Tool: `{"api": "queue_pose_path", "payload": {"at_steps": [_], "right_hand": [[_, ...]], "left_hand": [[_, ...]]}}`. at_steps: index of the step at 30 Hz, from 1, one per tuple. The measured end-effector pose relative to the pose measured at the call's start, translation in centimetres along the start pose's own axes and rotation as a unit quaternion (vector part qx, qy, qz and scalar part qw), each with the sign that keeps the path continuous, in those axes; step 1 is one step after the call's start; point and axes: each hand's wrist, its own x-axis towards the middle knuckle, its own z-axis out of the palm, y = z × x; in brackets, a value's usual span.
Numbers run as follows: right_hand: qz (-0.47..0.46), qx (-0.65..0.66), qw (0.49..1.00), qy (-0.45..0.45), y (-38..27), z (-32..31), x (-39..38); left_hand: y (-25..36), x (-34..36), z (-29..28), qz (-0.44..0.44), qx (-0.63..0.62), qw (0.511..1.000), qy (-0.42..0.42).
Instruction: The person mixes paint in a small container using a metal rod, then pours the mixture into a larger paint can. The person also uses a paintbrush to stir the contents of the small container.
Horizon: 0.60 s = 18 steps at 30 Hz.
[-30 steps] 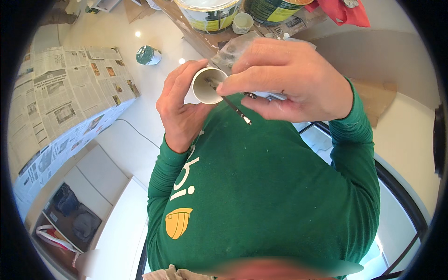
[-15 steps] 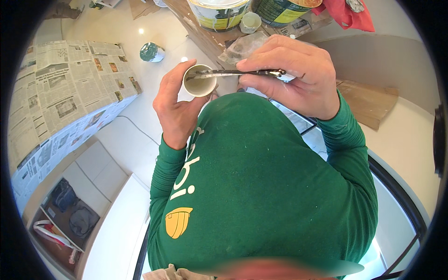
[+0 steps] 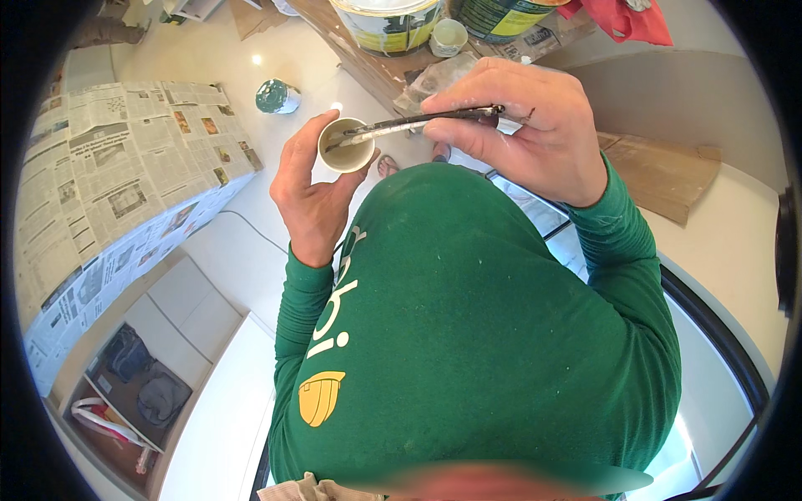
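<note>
My left hand (image 3: 310, 200) is closed round a small white cup (image 3: 355, 160), its open top facing up and its inside pale, with something murky in the bottom. My right hand (image 3: 536, 138) pinches two slender paint brushes (image 3: 455, 115), one dark, the other streaked white; their far ends dip into the cup. Beyond my hands a crumpled clear plastic piece (image 3: 436, 77) lies on cardboard, partly hidden by my right hand.
Paint buckets (image 3: 384, 29), (image 3: 501, 17), a small cup (image 3: 449, 37) and red cloth (image 3: 618, 25) are at the back. A paint-spattered can (image 3: 278, 98) stands on the floor. Newspaper-covered surface (image 3: 125, 167) at left; cardboard (image 3: 668, 175) at right; open compartment (image 3: 125, 392) lower left.
My right hand has risen slightly, turning the brushes from steeply angled to nearly level across the cup's rim. My left hand and the cup have shifted left.
</note>
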Motion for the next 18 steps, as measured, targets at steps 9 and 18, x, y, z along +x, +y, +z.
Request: {"api": "queue_pose_path", "payload": {"at_steps": [9, 18], "right_hand": [[-0.015, -0.039, 0.999, -0.02, -0.2, 0.9, 1.0], [-0.103, -0.075, 0.99, -0.058, 0.8, 5.2, 2.6]], "left_hand": [[-0.3, 0.2, -0.2, 0.006, 0.0, 1.0, 0.004], [-0.9, 0.1, -0.5, 0.009, 0.004, 1.0, 0.008]]}}
